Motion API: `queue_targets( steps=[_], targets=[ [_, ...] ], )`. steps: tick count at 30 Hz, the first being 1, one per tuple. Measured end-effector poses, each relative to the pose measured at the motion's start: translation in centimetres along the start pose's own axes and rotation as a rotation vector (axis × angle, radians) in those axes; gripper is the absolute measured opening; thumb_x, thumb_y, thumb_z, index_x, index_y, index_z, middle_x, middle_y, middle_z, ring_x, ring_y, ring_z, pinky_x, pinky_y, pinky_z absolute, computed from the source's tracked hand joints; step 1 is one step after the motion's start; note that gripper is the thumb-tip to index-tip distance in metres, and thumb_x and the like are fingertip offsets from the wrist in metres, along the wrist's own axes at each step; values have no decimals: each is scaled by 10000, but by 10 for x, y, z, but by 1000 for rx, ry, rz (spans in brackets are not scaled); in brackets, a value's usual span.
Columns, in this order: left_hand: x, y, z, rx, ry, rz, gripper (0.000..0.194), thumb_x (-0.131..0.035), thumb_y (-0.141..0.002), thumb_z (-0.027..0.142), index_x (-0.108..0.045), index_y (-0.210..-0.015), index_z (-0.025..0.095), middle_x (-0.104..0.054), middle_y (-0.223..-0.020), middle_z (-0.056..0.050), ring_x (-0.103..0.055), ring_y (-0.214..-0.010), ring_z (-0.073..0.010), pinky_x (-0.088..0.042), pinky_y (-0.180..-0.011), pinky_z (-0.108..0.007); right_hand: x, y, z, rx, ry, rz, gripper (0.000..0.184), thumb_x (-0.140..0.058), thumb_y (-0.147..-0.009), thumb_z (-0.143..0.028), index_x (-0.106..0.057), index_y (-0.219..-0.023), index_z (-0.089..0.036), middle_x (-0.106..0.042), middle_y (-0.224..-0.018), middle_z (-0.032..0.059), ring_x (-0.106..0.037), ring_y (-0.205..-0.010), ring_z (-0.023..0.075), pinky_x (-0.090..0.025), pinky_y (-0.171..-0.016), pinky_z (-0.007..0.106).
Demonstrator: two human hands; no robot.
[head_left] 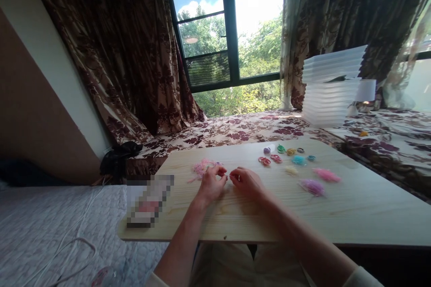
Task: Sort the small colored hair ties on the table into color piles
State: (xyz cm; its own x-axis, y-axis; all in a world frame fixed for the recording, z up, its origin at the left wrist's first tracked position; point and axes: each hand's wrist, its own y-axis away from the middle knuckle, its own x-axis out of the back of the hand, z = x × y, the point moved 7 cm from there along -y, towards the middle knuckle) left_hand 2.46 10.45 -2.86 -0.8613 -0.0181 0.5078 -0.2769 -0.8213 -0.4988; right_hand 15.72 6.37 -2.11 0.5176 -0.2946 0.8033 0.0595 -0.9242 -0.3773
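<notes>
My left hand and my right hand face each other just above the wooden table, fingertips close but apart. Both are closed in a pinch; whatever lies between the fingers is too small to make out. Right behind my left hand lies a loose pile of pink strands or small bands. Over to the right of my right hand are a purple bundle, a pink bundle and a pale cream bundle. Farther back sit small coloured loops, among them red ones, green ones and light blue ones.
A blurred-out flat object lies at the table's left edge. White cables run over the quilted bed on the left. Behind the table, a stack of clear plastic boxes and a lamp stand on the flowered window seat.
</notes>
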Motion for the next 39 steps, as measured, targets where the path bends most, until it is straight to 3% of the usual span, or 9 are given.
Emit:
queue_targets(
  steps=[9, 16, 32, 39],
  targets=[
    [13, -1, 5, -6, -62, 60, 103, -594, -695, 100, -648, -737, 177, -664, -767, -17, -604, -813, -159, -472, -832, -322, 0, 0, 2, -18, 8, 6, 250, -470, -863, -281, -710, -843, -213, -690, -851, 25, -608, -754, 134, -373, -662, 242],
    [14, 2, 12, 12, -107, 51, 117, -592, -703, 95, -664, -749, 176, -674, -817, -29, -596, -906, -179, -458, -893, -349, 4, 1, 2, -46, -45, 27, 254, -501, -830, -268, -691, -991, -217, -696, -851, 24, -611, -757, 143, -406, -698, 252],
    [12, 1, 11, 0, -61, 39, 113, -619, -715, 103, -672, -792, 166, -685, -820, -37, -611, -873, -169, -470, -862, -335, 7, 1, -3, 50, -138, 70, 173, -525, -800, -213, -697, -811, -210, -653, -790, 10, -538, -605, 96, -397, -631, 221],
    [22, 0, 12, 5, -246, 123, 156, -562, -755, 92, -671, -774, 202, -698, -899, -39, -568, -1010, -217, -419, -946, -410, 8, 0, 2, -5, -96, 86, 246, -475, -854, -258, -704, -782, -205, -656, -769, 20, -559, -632, 110, -380, -619, 228]
  ],
)
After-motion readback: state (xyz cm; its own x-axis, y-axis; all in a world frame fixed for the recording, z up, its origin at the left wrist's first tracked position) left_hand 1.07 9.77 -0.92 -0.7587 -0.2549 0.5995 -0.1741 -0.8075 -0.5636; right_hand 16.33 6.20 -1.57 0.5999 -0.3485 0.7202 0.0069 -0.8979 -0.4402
